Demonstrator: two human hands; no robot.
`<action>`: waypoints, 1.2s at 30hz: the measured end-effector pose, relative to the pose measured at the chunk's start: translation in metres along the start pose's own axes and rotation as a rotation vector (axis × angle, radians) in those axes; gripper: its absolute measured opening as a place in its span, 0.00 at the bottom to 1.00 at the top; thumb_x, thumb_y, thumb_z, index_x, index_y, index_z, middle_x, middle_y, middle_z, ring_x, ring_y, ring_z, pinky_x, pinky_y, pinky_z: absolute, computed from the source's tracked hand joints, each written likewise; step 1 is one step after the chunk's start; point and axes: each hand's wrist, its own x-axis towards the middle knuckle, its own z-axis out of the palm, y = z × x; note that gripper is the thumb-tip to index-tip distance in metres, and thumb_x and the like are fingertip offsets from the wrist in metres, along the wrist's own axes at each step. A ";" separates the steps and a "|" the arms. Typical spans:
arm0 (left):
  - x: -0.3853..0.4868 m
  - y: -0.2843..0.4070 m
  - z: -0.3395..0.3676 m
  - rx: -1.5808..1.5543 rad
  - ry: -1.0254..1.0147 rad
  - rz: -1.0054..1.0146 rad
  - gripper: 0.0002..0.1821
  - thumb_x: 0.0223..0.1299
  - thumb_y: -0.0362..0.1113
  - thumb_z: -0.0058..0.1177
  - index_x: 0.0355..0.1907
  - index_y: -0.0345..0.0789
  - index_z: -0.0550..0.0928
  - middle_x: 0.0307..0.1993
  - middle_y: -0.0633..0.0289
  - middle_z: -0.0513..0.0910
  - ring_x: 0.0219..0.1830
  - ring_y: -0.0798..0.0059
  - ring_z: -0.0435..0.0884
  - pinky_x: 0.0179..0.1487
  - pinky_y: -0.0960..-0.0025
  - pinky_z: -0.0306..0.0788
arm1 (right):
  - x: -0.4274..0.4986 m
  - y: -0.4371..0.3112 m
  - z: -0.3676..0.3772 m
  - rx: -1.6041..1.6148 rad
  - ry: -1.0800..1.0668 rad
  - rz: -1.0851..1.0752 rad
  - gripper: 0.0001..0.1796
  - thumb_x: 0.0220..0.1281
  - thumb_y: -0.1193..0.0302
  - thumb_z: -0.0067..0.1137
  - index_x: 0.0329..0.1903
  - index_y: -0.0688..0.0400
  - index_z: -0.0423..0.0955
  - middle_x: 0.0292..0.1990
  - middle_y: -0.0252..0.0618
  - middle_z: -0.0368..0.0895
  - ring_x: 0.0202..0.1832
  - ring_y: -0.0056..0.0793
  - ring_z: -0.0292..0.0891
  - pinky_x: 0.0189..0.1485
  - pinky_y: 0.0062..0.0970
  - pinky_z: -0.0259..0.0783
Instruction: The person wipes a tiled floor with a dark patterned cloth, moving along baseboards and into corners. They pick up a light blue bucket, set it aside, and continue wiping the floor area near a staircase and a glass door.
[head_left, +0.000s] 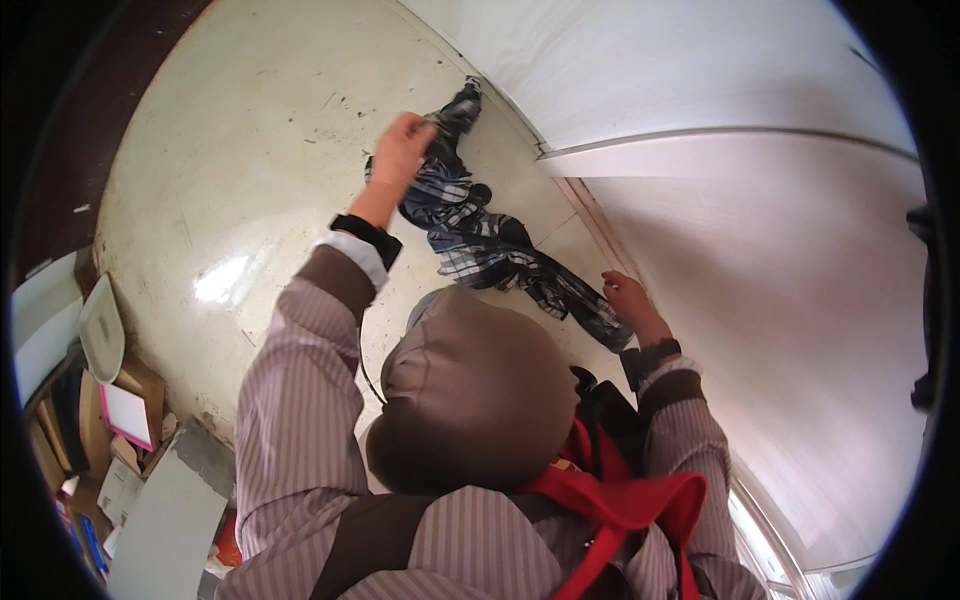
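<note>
A crumpled dark plaid garment stretches diagonally over the pale floor in front of me. Over its upper left part is my left hand, blurred, with the fingers curled; whether they pinch the cloth cannot be told. My right hand hovers beside the garment's lower right end, its fingers slightly bent and nothing visible between them. Each wrist has a black band. My bent knee in brown trousers is just below the garment and hides part of the floor.
White panels with a metal edge strip rise close on the right. At the lower left stand a light plastic tray, a pink-framed board, cardboard boxes and a grey flat panel. A red cloth hangs at my chest.
</note>
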 end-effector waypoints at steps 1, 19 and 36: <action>0.007 0.001 -0.024 0.029 0.104 0.017 0.13 0.55 0.39 0.57 0.37 0.33 0.77 0.26 0.63 0.78 0.30 0.79 0.75 0.35 0.74 0.69 | 0.006 -0.008 0.000 -0.037 0.009 -0.025 0.16 0.56 0.69 0.51 0.48 0.57 0.73 0.37 0.47 0.80 0.40 0.39 0.78 0.43 0.32 0.72; -0.009 0.147 -0.123 0.081 -0.082 -0.195 0.14 0.58 0.40 0.52 0.40 0.32 0.73 0.28 0.60 0.77 0.26 0.74 0.78 0.25 0.71 0.74 | 0.040 -0.034 0.029 -0.212 -0.039 -0.414 0.18 0.55 0.70 0.48 0.50 0.60 0.71 0.48 0.51 0.74 0.50 0.49 0.70 0.54 0.36 0.66; -0.010 0.028 -0.057 0.820 -0.056 0.396 0.21 0.50 0.42 0.58 0.44 0.34 0.70 0.38 0.53 0.77 0.41 0.58 0.76 0.45 0.59 0.69 | -0.004 -0.051 0.075 -0.127 -0.193 -0.043 0.16 0.52 0.68 0.53 0.44 0.60 0.72 0.43 0.53 0.74 0.44 0.51 0.72 0.47 0.41 0.69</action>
